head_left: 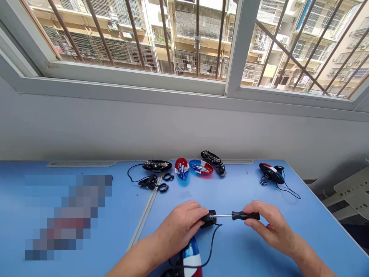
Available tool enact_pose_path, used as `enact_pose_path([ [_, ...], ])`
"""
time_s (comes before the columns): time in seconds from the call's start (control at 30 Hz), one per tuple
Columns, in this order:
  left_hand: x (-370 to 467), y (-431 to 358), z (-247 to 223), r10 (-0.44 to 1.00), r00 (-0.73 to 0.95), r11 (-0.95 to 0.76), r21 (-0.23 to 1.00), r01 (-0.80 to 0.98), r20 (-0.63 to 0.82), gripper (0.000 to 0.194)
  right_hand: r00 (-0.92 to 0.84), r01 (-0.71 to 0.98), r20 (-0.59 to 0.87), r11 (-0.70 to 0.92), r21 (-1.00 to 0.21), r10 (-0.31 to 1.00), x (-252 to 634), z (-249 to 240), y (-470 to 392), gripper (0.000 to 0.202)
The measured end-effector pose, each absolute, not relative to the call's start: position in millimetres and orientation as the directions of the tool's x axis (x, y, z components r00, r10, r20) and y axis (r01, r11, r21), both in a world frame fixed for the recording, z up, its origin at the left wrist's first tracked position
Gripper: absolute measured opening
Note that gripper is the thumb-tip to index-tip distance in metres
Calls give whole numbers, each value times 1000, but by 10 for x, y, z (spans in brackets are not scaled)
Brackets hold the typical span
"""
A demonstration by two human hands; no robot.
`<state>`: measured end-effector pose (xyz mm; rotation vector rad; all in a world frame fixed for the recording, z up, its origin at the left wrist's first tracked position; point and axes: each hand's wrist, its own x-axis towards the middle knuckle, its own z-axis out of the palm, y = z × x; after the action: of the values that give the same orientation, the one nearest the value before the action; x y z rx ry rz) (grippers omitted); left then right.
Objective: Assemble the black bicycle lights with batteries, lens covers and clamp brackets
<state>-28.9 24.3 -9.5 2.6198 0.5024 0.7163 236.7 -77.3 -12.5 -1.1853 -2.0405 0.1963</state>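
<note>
- I have my left hand (184, 225) at six o'clock in my view, thumb and fingers clamped on a small black part (212, 218) just above the blue table (236, 246).
- At about five o'clock, my right hand (272, 227) pinches the black handle of a screwdriver (245, 216) between thumb and fingers. The tool lies level, its metal tip meeting the black part.
- Counting now from the black part: at seven o'clock, a blue, white and red lamp (191, 257) is partly hidden by my left forearm. A black cord (212, 242) loops between the part and the lamp.
- At ten o'clock sit a black oval piece (157, 166) with a cord, a black clamp (149, 181) and two black rings (163, 187).
- At eleven, a red and blue shell (182, 169); just before twelve, a longer blue and red shell (201, 167).
- At twelve, a black oval tray (210, 157) beside a black clip (221, 169).
- At two, well apart, another lamp (271, 173) with a corded black mount.
- At nine, a pixelated patch hides whatever is there.
</note>
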Motion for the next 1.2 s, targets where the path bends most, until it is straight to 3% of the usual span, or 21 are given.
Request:
enact_pose_path([
  [0.23,-293,235,-95,406,805,-881,419,220,432,26,-247,680,515,526,-511,821,2355,-153,-787,9],
  [0.47,-290,258,-114,405,811,-881,418,223,421,27,-151,581,313,341,-739,937,2279,-166,-753,13],
  [0.7,-293,238,-117,428,811,-867,434,244,398,27,-208,704,286,346,-620,935,2284,-66,-834,14],
  [0.9,-290,251,-141,410,815,-882,406,239,409,28,-236,715,234,332,-616,943,2347,-78,-825,12],
  [1.2,-295,249,-168,389,821,-894,386,227,419,31,-206,681,399,424,-597,894,2303,-139,-719,23],
])
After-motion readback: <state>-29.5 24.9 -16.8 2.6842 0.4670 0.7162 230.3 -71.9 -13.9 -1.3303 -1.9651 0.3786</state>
